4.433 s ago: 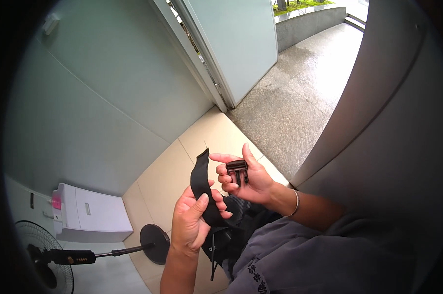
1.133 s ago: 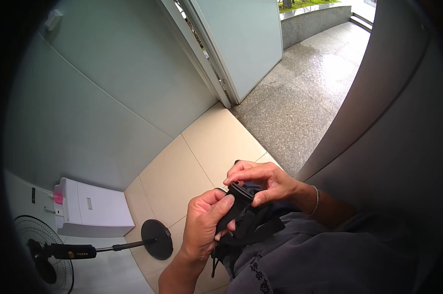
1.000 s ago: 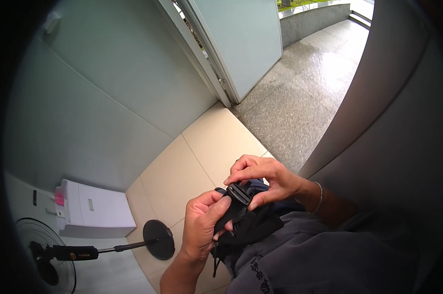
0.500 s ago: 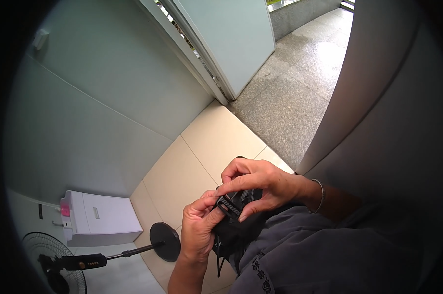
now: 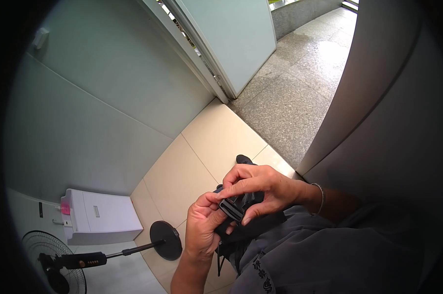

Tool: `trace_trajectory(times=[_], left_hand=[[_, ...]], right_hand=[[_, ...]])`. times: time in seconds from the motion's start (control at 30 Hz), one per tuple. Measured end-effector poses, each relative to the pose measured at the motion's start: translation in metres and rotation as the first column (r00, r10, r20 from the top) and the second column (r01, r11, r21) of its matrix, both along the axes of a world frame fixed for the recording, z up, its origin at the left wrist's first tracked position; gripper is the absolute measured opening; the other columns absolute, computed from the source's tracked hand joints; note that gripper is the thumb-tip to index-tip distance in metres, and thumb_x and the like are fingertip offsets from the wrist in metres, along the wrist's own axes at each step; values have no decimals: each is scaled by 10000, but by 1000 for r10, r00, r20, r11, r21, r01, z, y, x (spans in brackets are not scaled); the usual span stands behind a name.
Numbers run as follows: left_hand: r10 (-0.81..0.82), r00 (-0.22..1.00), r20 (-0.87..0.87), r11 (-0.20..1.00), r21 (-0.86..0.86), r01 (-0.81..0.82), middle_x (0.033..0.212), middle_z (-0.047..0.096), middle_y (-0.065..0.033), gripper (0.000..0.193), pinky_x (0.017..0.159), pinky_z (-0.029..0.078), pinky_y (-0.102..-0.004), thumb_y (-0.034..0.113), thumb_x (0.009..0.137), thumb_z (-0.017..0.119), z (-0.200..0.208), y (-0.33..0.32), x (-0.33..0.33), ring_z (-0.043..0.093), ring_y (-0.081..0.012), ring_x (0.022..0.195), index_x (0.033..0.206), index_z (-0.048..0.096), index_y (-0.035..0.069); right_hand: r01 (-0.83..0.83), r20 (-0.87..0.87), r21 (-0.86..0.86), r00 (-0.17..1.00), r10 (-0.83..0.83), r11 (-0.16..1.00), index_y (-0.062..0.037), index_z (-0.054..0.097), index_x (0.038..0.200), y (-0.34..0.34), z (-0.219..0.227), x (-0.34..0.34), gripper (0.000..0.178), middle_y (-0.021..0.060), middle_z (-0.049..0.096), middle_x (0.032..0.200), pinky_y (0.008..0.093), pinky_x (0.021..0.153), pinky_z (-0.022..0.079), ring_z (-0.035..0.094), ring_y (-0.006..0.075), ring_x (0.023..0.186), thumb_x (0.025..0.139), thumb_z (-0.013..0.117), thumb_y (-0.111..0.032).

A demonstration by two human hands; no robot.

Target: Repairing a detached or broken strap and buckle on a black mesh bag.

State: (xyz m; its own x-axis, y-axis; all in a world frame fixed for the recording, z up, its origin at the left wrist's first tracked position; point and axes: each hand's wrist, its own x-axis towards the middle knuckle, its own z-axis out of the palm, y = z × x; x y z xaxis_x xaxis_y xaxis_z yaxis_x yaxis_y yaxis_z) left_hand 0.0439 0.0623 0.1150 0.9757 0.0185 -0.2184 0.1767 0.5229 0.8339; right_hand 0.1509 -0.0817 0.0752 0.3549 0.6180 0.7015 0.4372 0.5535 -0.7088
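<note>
In front of my waist, both hands hold a black plastic strap buckle (image 5: pixel 232 209) with black webbing through it. My left hand (image 5: pixel 202 223) pinches the buckle's near left side between thumb and fingers. From the right, my right hand (image 5: pixel 263 188) grips its far and right edges, with the thumb by its lower right corner. A bracelet (image 5: pixel 320 197) circles my right wrist. Below the hands hang black straps and dark fabric (image 5: pixel 251 230), partly hidden by my fingers. My dark grey shirt (image 5: pixel 329 250) fills the lower right.
At the left stand a white cabinet (image 5: pixel 108 218) and a black pedestal fan (image 5: pixel 84 259) with a round base. Beige tiles (image 5: pixel 221 139) meet a grey stone floor (image 5: pixel 290 105) beyond an open door (image 5: pixel 226 39). A curved grey panel (image 5: pixel 378 98) rises at the right.
Both hands and the buckle have shifted slightly right. The buckle is turned a little, and more of the dark fabric beneath it shows. A dark shoe tip shows more beyond my right hand.
</note>
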Motion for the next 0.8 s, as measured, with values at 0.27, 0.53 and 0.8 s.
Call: trace_trajectory(times=[0.27, 0.53, 0.8], left_hand=[[-29, 997, -74, 996, -85, 23, 739, 579, -93, 146, 388, 415, -194, 86, 760, 596, -1, 3, -4, 550, -145, 526, 863, 522, 14], [36, 998, -44, 998, -55, -38, 719, 578, -104, 145, 413, 444, -208, 68, 748, 610, -2, 1, -3, 553, -155, 512, 809, 496, 2], [31, 1000, 3, 991, -127, -30, 838, 578, -124, 176, 506, 486, -255, 23, 752, 589, -5, 7, -9, 583, -179, 674, 901, 503, -15]], right_hand=[[25, 11, 5, 1000, -25, 1000, -52, 553, 1080, 0, -2, -3, 560, 108, 526, 902, 281, 698, 427, 516, 210, 823, 611, 722, -307], [59, -33, 4, 998, -59, 998, -47, 554, 1076, 3, -6, -13, 559, 115, 520, 914, 270, 689, 427, 517, 197, 814, 607, 723, -300], [126, 2, 5, 992, -126, 992, -62, 555, 1070, 1, -3, -12, 552, 112, 518, 907, 280, 681, 435, 519, 197, 800, 592, 733, -277]])
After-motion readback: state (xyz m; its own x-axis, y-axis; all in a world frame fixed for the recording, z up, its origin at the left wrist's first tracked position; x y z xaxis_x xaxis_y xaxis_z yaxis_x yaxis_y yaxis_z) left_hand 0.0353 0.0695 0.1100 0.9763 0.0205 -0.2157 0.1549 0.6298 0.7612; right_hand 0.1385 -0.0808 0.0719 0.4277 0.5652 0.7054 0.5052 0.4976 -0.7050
